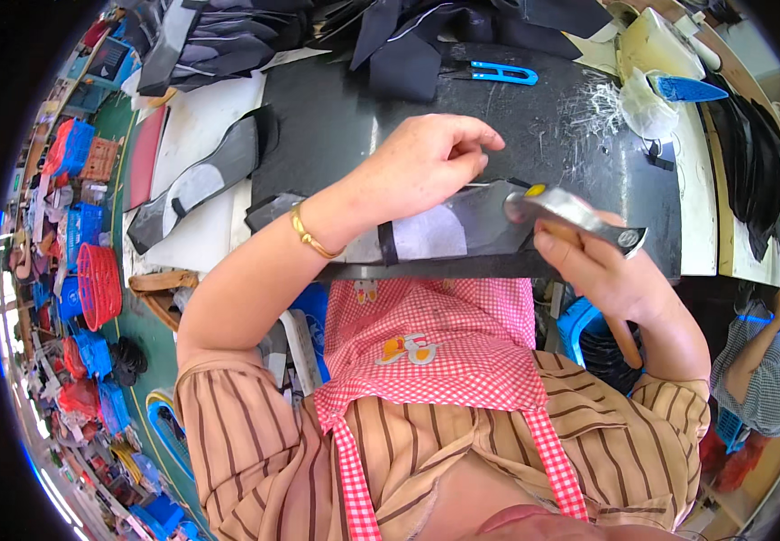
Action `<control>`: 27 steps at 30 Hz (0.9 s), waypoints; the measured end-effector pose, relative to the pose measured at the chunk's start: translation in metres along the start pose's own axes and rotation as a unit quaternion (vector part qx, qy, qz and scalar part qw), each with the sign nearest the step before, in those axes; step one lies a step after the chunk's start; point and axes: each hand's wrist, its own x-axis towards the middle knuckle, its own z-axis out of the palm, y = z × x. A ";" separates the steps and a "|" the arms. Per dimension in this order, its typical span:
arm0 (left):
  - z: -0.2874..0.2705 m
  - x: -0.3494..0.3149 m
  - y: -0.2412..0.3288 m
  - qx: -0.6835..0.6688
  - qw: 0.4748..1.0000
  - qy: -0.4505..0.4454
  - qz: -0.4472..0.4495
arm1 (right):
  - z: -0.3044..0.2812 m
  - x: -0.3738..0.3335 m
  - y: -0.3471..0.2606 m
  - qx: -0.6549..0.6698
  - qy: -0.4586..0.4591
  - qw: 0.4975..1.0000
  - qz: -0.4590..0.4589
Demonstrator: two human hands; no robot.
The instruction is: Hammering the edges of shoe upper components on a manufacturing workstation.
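My right hand (579, 257) is closed round a hammer (588, 216), its shiny metal head low over the worktop and its wooden handle pointing down toward me. Under the hammer lies a flat dark fabric piece (491, 233) with a light grey patch, along the table's near edge. My left hand (421, 162), with a gold bangle on its wrist, hovers above this piece. Its fingers are loosely curled, thumb and index tips slightly apart, with nothing visible between them. A similar dark piece (214, 180) with a pale patch rests at the left.
The black worktop (318, 117) has glue-like streaks at the right. Blue-handled thread snips (502, 74) lie at the back, near stacked black pieces (237, 45). At the back right are a pale yellow container (656, 45) and a blue brush (689, 88). Another person (759, 370) sits at the far right.
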 end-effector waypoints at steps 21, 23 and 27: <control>0.021 0.011 -0.021 0.194 0.968 0.035 0.159 | -0.023 0.029 0.021 -0.005 0.009 1.000 -0.013; 0.023 0.010 -0.021 0.198 0.963 0.040 0.181 | -0.025 0.031 0.019 -0.039 0.034 0.998 -0.027; 0.029 0.007 -0.024 0.216 0.953 0.058 0.205 | -0.018 0.046 0.033 -0.098 -0.023 0.994 -0.030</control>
